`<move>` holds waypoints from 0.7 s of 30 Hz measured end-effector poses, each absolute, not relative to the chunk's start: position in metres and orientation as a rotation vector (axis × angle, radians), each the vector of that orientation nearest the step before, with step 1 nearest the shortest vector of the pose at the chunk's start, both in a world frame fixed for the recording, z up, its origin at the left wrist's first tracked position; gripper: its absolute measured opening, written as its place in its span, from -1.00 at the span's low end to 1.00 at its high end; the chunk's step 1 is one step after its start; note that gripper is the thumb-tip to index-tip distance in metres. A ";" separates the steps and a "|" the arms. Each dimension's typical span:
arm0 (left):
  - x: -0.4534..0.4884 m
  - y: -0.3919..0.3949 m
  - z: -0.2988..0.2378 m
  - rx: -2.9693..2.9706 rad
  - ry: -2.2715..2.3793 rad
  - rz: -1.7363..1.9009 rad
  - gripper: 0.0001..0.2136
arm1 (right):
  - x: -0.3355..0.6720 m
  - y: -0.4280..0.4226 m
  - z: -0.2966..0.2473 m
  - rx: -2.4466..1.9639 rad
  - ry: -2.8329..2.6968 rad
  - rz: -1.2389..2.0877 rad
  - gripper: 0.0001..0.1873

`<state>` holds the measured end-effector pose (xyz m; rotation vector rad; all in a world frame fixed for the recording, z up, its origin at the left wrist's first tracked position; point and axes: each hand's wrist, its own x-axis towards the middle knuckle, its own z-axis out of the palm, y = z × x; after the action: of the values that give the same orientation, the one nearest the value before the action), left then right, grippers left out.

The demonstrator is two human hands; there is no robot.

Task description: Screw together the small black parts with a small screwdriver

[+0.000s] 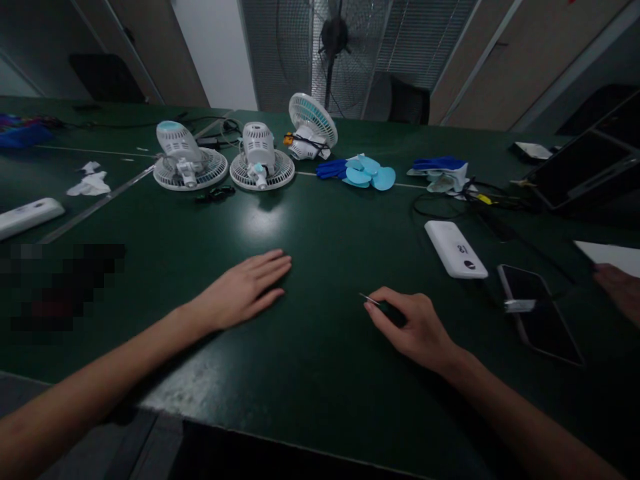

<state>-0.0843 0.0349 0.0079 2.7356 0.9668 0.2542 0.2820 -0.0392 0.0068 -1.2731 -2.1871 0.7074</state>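
Note:
My left hand [245, 290] lies flat on the green table [310, 373], fingers stretched out, with nothing in it. To its right, my right hand [413, 327] is closed around a small screwdriver [369, 299]. Only the thin metal shaft shows clearly, pointing up and left past the fingertips; most of the dark handle is hidden in the palm. Beyond my hands, two white fan heads [259, 157] lie face down on their grilles. A third small fan [313, 127] is tilted beside them. Light blue fan blades [367, 172] rest partly on blue gloves [330, 168].
On the right are a white power bank [455, 249], a phone [540, 313] and another person's hand [620, 290] at a white sheet [610, 257]. Cables and a glove [440, 173] lie behind. At left are a white device [30, 217] and crumpled tissue [90, 181].

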 end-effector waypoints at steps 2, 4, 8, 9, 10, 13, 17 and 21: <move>-0.131 0.066 0.004 2.646 1.274 0.368 -0.49 | 0.281 -0.040 0.006 -1.258 -2.197 0.726 -0.76; -0.175 0.090 0.001 2.553 1.534 0.467 -0.50 | 0.280 -0.040 0.005 -1.251 -2.209 0.730 -0.75; -0.224 0.109 0.004 2.356 1.934 0.462 -0.56 | 0.279 -0.040 0.006 -1.251 -2.210 0.755 -0.75; -0.227 0.109 0.006 2.325 1.994 0.451 -0.58 | 0.280 -0.040 0.006 -1.253 -2.206 0.761 -0.74; -0.227 0.108 0.007 2.312 2.031 0.447 -0.59 | 0.280 -0.041 0.006 -1.252 -2.206 0.768 -0.74; -0.221 0.104 0.009 2.369 2.031 0.460 -0.62 | 0.280 -0.041 0.006 -1.253 -2.223 0.767 -0.74; -0.217 0.105 0.007 2.407 2.055 0.465 -0.62 | 0.279 -0.041 0.005 -1.267 -2.244 0.700 -0.75; -0.219 0.107 0.006 2.393 2.116 0.434 -0.63 | 0.278 -0.041 0.006 -1.249 -2.238 0.719 -0.75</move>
<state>-0.2189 0.1073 0.0063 2.3931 2.1164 0.4342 0.2783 -0.0406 0.0061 -1.2486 -2.2378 0.7188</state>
